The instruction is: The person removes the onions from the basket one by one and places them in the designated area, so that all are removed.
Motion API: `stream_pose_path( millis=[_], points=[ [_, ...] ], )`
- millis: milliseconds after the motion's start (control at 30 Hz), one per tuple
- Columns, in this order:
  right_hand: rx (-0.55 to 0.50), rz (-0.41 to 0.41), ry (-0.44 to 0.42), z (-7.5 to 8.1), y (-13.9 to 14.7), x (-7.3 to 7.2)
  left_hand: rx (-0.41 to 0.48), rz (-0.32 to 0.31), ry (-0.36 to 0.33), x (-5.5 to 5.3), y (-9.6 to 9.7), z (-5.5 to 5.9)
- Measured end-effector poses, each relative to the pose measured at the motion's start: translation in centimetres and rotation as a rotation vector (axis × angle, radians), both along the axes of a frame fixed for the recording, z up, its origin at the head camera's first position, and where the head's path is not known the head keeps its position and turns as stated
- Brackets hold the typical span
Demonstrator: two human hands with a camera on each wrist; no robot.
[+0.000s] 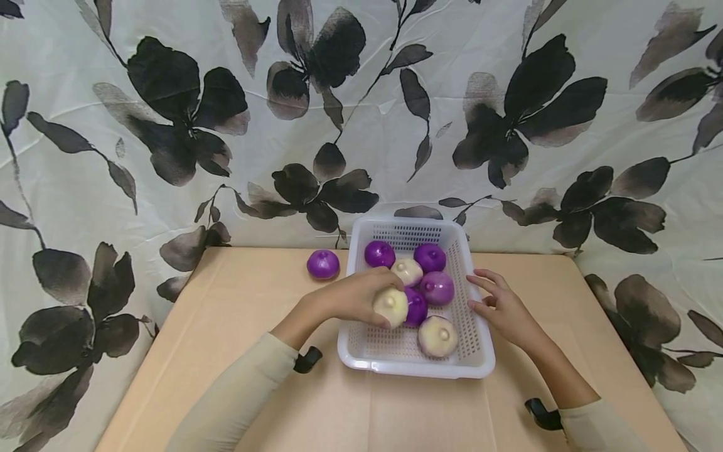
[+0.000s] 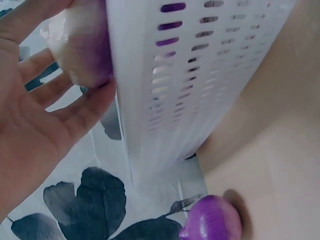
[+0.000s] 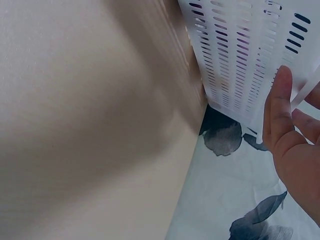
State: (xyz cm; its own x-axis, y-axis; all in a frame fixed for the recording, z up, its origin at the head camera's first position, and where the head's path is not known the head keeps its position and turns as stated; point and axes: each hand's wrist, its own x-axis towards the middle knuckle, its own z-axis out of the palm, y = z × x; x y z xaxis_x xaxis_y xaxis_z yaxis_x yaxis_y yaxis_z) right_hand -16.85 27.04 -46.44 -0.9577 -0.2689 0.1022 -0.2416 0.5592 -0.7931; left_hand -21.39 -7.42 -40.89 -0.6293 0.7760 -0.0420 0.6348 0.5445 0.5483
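My left hand (image 1: 361, 295) grips a pale onion (image 1: 391, 306) over the left side of a white plastic basket (image 1: 417, 371). Up close in the left wrist view, the held onion (image 2: 80, 42) shows a whitish end and a purple side beside the basket's rim. In the basket lie several purple onions, including one (image 1: 437, 288) near the middle, and two pale ones: one farther back (image 1: 407, 272) and one near the front (image 1: 437, 336). My right hand (image 1: 499, 307) holds the basket's right rim, the thumb (image 3: 281, 95) against its slotted outer wall.
A purple onion (image 1: 323, 264) rests on the table (image 1: 271, 276), left of the basket near the back edge. Behind the table hangs a white cloth (image 1: 395, 144) with dark flowers. Both wrists carry black straps.
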Motion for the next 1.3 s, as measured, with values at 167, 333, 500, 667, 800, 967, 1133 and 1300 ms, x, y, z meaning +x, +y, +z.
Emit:
stream_pose_path(
  millis=[167,333,500,667,800,967,1133,1300],
  points=[
    [0.010,-0.008,-0.007,-0.2,0.2,-0.1,0.108,0.068,0.045,-0.1,-1.0,0.5],
    [0.016,-0.002,0.002,-0.3,0.2,0.0,0.202,0.139,0.094,-0.2,-2.2,0.7],
    [0.018,-0.003,0.007,-0.2,0.2,0.0,0.275,0.214,0.143,-0.2,-3.8,0.8],
    [0.004,0.001,0.016,-0.1,0.2,0.1,0.359,0.265,0.164,-0.6,-5.4,0.7],
    [-0.023,0.007,0.023,-0.3,0.3,0.2,0.380,0.312,0.184,-1.0,-6.7,0.1],
    [-0.062,0.017,0.033,-0.5,0.3,0.4,0.399,0.372,0.202,-1.3,-8.3,-0.8],
    [-0.073,0.030,0.040,-0.6,0.3,0.5,0.424,0.473,0.221,-1.8,-10.1,-1.6],
    [-0.073,0.032,0.030,-0.6,0.3,0.5,0.436,0.550,0.209,-2.1,-11.8,-2.1]
  ],
)
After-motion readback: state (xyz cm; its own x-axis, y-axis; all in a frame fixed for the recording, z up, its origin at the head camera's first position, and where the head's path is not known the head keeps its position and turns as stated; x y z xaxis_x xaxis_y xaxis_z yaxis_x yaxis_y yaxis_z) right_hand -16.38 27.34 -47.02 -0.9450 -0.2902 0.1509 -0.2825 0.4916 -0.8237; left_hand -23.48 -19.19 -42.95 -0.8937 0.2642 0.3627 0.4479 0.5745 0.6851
